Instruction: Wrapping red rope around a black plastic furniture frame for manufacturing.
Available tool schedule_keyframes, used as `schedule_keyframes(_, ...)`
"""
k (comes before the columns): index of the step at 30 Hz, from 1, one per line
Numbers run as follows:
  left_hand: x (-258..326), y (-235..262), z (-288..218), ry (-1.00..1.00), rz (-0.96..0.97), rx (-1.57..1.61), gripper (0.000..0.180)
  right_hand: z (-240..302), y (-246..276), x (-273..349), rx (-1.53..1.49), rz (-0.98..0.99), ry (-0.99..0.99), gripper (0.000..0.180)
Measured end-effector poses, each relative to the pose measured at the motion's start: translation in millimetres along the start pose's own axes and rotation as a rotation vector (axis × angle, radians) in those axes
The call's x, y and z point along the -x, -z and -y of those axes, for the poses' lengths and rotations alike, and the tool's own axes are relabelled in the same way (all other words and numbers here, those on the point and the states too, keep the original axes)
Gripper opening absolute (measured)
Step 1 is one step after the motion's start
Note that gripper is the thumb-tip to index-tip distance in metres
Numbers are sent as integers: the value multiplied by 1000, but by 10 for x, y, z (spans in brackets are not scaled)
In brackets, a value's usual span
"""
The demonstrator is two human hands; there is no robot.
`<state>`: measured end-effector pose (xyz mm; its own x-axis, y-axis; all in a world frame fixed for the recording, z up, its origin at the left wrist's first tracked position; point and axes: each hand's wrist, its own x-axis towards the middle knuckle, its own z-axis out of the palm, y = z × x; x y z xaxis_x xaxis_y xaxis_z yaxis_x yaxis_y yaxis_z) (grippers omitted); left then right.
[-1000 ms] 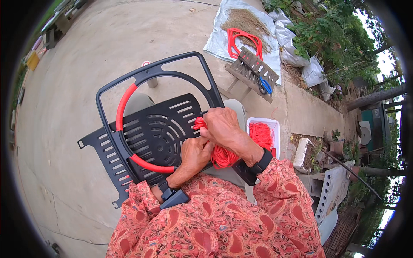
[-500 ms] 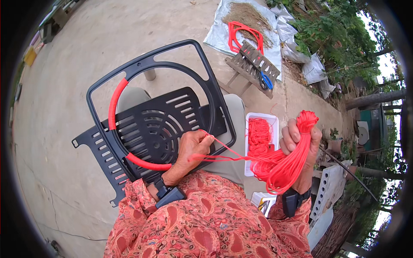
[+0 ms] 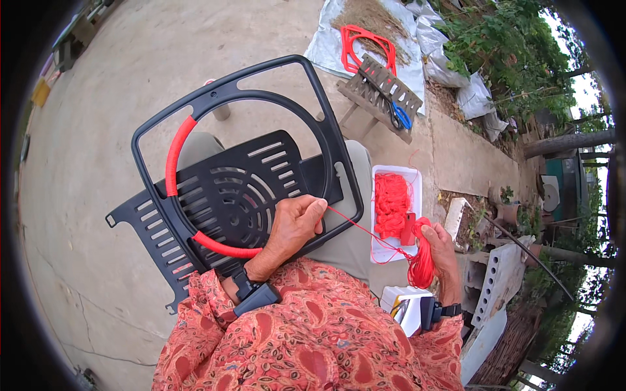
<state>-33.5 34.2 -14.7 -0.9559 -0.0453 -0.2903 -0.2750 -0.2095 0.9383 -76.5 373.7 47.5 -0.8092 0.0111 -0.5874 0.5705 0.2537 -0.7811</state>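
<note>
My left hand (image 3: 297, 225) is closed in a pinch on the end part of a thin red cord (image 3: 357, 226). That cord stretches across my right thigh to a looped hank of red cord (image 3: 422, 266), which my right hand (image 3: 443, 251) grips near its top. The hank hangs just beside a white plastic basket (image 3: 418, 182). On my lap, a black plastic frame (image 3: 256, 77) with a large round opening rests over a slotted black panel (image 3: 228, 195). Two stretches of the round rim carry tight red cord wrapping (image 3: 177, 153). My left hand is over the rim's near right side.
Inside the basket lie tangled red cord (image 3: 391, 202) and a flat red piece (image 3: 408, 229). Farther off, blue-handled scissors (image 3: 400, 116) lie on a small wooden stool (image 3: 372, 91). A red frame (image 3: 355, 42) leans behind it. A white container (image 3: 407, 313) stands near my right forearm.
My right hand has come down and slightly left with the hank, toward the basket. The cord between my hands is straighter, and a second strand by my left wrist is gone.
</note>
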Motion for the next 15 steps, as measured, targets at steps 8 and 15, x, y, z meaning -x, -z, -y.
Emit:
schedule_keyframes(8,15,2,58,-47,-25,-47,23,591,-1326,9,629,149,536,34)
schedule_keyframes(15,-1,-26,36,-110,-93,-124,20,496,-2006,-169,999,-94,1004,28)
